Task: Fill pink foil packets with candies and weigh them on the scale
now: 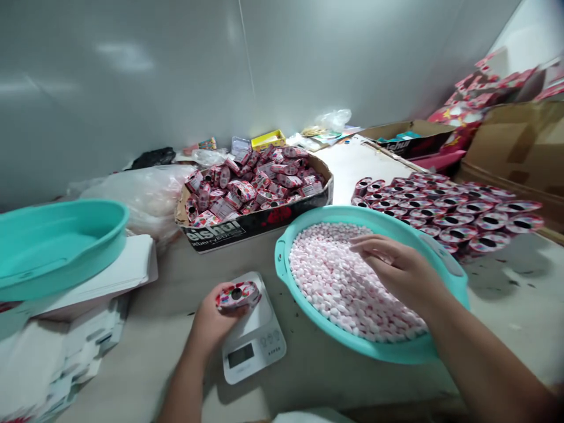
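Observation:
In my left hand [215, 320] is a small printed candy box [238, 295], gripped with its round dark opening facing up. It is above the upper part of a white kitchen scale [254, 352]; whether it touches the plate I cannot tell. The scale's display looks dark. My right hand [399, 270] is over a turquoise basin [348, 343] filled with small pale pink and white candies [339, 282]. Its fingers stretch to the left, slightly bent, with no candy visible in them. The thumb is mostly hidden.
Behind the scale, a cardboard tray [259, 226] is heaped with similar printed boxes. Rows of upright boxes [453, 217] with dark openings stand right of the basin. A second turquoise basin [61, 247] sits at left on white card sheets [136, 264]. Large cartons [520, 147] stand far right.

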`<action>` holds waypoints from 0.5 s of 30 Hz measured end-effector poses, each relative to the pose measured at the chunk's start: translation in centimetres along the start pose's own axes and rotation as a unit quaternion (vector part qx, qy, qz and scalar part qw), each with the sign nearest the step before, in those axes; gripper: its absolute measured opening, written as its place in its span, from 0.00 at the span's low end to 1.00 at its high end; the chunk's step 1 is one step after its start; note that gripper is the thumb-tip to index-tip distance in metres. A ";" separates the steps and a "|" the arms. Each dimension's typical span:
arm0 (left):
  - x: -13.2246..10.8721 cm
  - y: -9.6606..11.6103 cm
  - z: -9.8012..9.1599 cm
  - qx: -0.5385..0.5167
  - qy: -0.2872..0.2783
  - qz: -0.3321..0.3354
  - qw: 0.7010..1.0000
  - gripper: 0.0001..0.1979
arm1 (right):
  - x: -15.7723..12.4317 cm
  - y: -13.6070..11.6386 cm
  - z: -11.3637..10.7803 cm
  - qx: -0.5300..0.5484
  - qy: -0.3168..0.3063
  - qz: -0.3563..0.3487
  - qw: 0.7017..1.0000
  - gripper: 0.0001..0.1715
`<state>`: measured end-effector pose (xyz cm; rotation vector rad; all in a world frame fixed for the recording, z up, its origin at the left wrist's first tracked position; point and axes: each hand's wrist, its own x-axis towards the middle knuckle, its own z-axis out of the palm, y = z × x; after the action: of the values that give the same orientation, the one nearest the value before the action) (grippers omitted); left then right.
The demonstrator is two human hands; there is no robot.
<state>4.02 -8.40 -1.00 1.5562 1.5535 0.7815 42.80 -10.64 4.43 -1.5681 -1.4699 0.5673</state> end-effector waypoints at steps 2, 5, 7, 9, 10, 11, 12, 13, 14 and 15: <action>0.3 -0.3 -1.0 -0.014 0.044 0.063 0.997 0.42 | 0.0 0.2 -0.1 0.000 0.002 0.015 1.000 0.20; 3.0 3.3 -3.7 -0.058 0.149 0.179 0.971 0.40 | 0.0 0.1 -0.2 -0.023 -0.001 0.025 0.999 0.22; 7.1 7.1 -5.4 0.000 0.212 0.208 0.955 0.29 | 0.1 -0.1 -0.3 -0.071 -0.025 0.033 0.997 0.26; 12.6 10.6 -6.3 0.141 0.201 0.218 0.945 0.22 | 0.0 -0.5 -0.3 -0.134 -0.100 0.057 0.984 0.34; 15.5 11.9 -6.3 0.219 0.170 0.204 0.939 0.21 | 0.0 -0.6 -0.4 -0.159 -0.151 0.071 0.973 0.40; 18.2 12.9 -6.1 0.298 0.131 0.177 0.929 0.23 | -0.1 -0.8 -0.4 -0.176 -0.201 0.086 0.960 0.45; 20.5 13.5 -5.6 0.325 0.099 0.166 0.926 0.27 | -0.2 -1.0 -0.4 -0.184 -0.245 0.098 0.947 0.48; 22.5 13.7 -5.0 0.344 0.073 0.160 0.922 0.30 | -0.3 -1.2 -0.5 -0.185 -0.276 0.107 0.937 0.50; 24.0 13.7 -4.4 0.363 0.047 0.156 0.917 0.31 | -0.4 -1.4 -0.5 -0.183 -0.290 0.113 0.933 0.51; 25.1 13.4 -3.8 0.379 0.027 0.155 0.912 0.30 | -0.5 -1.6 -0.6 -0.179 -0.293 0.117 0.932 0.50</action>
<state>9.10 17.67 9.87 2.4033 1.7853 0.3817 42.37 -11.41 5.94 -1.9844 -1.9208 1.0183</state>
